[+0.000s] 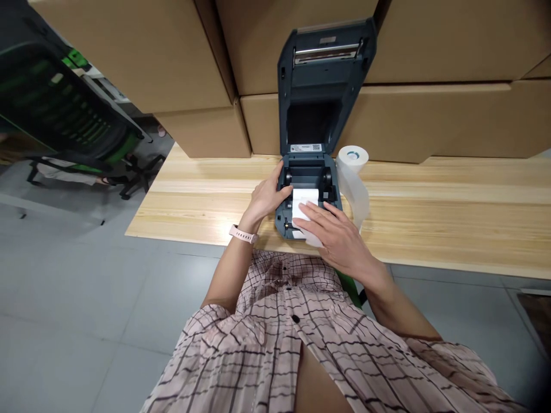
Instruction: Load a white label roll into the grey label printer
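Observation:
A dark grey label printer (pixel 281 222) stands on the wooden table with its lid (pixel 307 86) raised upright. Inside it lies a white roll of label paper (pixel 305 194), with a loose strip coming out below. My left hand (pixel 267 198) grips the printer's left wall, thumb reaching inside beside the roll and the other fingers along the outer side. Across the label paper lies my right hand (pixel 333 232), its fingers stretched out and touching the paper; its thumb is hidden. Right of the printer is a second white roll (pixel 353 156), its pale strip (pixel 356 198) trailing forward along the table.
Large cardboard boxes (pixel 430 120) are stacked along the back of the wooden table (pixel 451 212), behind the raised lid. To the left, past the table's end, a black and green office chair (pixel 69 109) stands on the grey tiled floor (pixel 77 287).

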Demonstrator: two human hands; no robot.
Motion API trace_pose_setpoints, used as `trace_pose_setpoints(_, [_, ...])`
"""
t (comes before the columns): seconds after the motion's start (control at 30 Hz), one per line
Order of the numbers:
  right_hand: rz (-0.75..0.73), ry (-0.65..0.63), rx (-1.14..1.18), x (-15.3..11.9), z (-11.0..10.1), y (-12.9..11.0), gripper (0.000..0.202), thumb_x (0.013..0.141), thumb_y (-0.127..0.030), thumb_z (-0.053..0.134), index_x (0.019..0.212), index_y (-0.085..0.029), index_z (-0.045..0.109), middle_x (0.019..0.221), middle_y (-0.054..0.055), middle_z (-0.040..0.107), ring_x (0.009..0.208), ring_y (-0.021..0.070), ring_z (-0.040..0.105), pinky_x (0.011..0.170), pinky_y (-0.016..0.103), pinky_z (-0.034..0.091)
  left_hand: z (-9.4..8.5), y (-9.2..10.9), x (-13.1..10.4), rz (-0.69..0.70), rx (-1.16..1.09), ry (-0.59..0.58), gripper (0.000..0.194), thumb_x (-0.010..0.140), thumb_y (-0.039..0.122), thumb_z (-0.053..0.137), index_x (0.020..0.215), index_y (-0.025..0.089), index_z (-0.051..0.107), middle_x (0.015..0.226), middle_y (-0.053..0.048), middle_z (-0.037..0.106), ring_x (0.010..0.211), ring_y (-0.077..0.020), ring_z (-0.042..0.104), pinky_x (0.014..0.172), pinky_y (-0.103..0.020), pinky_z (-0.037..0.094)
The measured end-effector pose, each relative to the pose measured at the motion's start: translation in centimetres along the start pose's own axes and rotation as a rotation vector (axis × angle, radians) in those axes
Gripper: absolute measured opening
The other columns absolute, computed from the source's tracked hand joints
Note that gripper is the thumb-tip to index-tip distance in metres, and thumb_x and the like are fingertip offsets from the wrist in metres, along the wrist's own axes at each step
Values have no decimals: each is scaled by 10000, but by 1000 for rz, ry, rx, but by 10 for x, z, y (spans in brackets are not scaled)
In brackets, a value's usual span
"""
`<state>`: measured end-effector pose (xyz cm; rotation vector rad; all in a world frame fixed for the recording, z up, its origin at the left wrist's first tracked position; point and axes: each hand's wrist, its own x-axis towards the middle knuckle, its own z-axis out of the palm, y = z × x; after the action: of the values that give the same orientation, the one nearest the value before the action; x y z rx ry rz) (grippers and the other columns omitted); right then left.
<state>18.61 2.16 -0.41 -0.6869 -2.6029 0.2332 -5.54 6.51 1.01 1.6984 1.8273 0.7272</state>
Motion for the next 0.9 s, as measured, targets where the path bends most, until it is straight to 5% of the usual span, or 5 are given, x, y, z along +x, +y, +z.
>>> trace_pose_setpoints(0.2, [-6,4,62,-2,-1,8,544,982,-97,554,1482,-309,585,1656,54,522,1567,247,465,1278,583,394,6,-4,1,9,-67,39,845,973,443,610,1715,277,239,1705,-138,451,1463,-390,536,1187,-555,422])
trace_pose_setpoints(0.4, [-3,6,65,-2,-1,7,591,962,-66,532,1499,-309,571,1665,59,507,1575,243,453,1281,592,381,14,-18,9,170,-250,-29,813,1016,501,555,1716,277,209,1812,-91,225,1675,-299,232,1348,-483,225])
trace_pose_setpoints(0.9, [12,26,104,-1,-1,8,441,1050,-186,557,1462,-329,628,1642,49,533,1548,240,493,1267,581,404,22,-24,12,154,-431,-96,828,1013,581,524,1717,278,213,1824,-54,175,1685,-245,209,1368,-430,211])
